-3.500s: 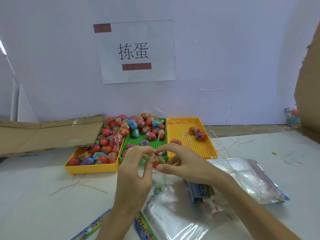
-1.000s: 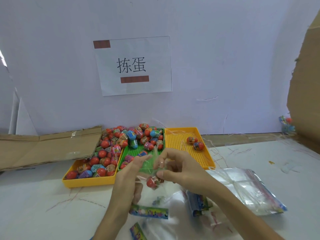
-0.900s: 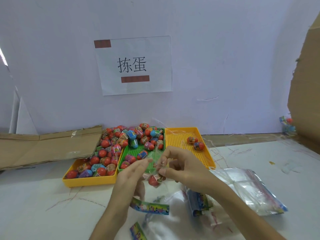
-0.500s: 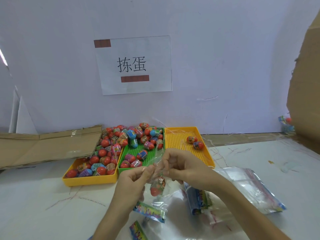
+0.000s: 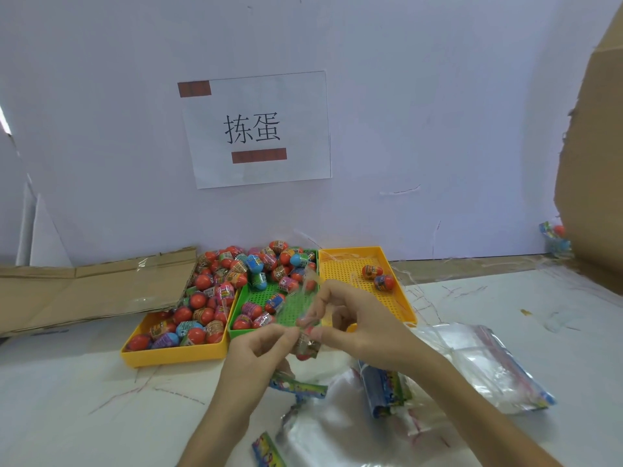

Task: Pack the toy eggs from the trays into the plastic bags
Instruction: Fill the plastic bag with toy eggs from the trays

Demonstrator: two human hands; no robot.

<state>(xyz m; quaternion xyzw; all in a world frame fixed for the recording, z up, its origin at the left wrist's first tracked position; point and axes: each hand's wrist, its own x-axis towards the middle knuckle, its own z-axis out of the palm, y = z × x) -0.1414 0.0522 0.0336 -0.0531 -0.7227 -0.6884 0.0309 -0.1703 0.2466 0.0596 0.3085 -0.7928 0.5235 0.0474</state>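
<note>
Both hands hold one small clear plastic bag (image 5: 305,299) above the table in front of the trays. My left hand (image 5: 258,355) pinches its left edge and my right hand (image 5: 354,323) pinches its right edge. A red toy egg (image 5: 306,348) hangs inside the bag just below my fingertips. The left yellow tray (image 5: 175,357) and the green tray (image 5: 296,306) hold several eggs. The right yellow tray (image 5: 350,266) holds two eggs (image 5: 377,277).
A stack of clear bags with printed headers (image 5: 478,369) lies at the right, more bags (image 5: 337,429) near the front edge. Flattened cardboard (image 5: 87,291) lies at the left, a cardboard wall (image 5: 593,163) at the right. A packed bag (image 5: 556,239) sits far right.
The egg has dropped into the small bag held between my hands. My fingers have drawn closer together along the bag's top edge. The camera view shifted slightly.
</note>
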